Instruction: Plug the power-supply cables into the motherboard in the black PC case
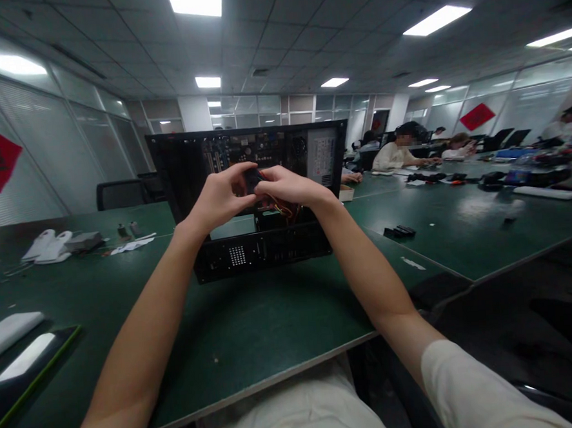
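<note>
A black computer case (297, 244) stands on the green table in front of me, its open side facing me. Inside it are a circuit board (263, 156) and a labelled grey power supply (322, 155). Before the opening, my left hand (221, 195) pinches a small dark cable connector (252, 178) between thumb and fingers. My right hand (291, 186) grips the same piece from the other side, fingers closed. Yellow, red and dark wires (286, 209) hang below my right hand. The connector's exact shape is partly hidden by my fingers.
On the left of the green table (254, 319) lie white objects (48, 246), a grey block (85, 242) and a dark flat panel (28, 365). Black parts (399, 231) rest to the right. A person (398, 152) sits beyond, near more dark items. The table's front edge is close to me.
</note>
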A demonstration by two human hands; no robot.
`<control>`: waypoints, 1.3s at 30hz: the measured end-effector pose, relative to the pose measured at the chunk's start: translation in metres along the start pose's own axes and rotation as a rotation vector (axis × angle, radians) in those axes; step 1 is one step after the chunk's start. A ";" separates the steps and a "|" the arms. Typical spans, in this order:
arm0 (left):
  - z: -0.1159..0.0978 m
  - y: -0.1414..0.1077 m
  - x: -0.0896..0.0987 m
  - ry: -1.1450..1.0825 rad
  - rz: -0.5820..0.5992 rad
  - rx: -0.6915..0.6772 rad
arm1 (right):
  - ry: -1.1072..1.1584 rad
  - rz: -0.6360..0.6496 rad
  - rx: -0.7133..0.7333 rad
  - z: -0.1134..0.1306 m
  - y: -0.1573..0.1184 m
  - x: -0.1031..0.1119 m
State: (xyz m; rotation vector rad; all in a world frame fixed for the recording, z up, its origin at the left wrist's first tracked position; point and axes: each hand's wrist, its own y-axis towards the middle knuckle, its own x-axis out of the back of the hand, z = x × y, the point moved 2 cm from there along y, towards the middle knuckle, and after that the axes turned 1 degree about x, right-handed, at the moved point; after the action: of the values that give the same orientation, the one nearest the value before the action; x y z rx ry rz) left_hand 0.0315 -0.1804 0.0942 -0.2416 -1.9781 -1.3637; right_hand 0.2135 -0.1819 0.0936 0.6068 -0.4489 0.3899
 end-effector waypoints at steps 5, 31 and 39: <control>0.000 0.000 0.008 -0.022 0.056 -0.047 | 0.070 0.045 0.001 0.004 -0.006 0.002; -0.009 -0.006 0.020 0.220 -0.032 -0.302 | -0.075 0.192 0.063 0.027 -0.024 -0.002; -0.011 -0.006 0.020 0.204 -0.045 -0.271 | -0.008 0.176 0.090 0.027 -0.023 -0.002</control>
State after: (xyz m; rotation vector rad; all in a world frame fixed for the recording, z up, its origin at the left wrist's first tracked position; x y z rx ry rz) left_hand 0.0184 -0.1974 0.1046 -0.1752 -1.6402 -1.6188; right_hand 0.2149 -0.2168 0.1017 0.6583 -0.4957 0.5778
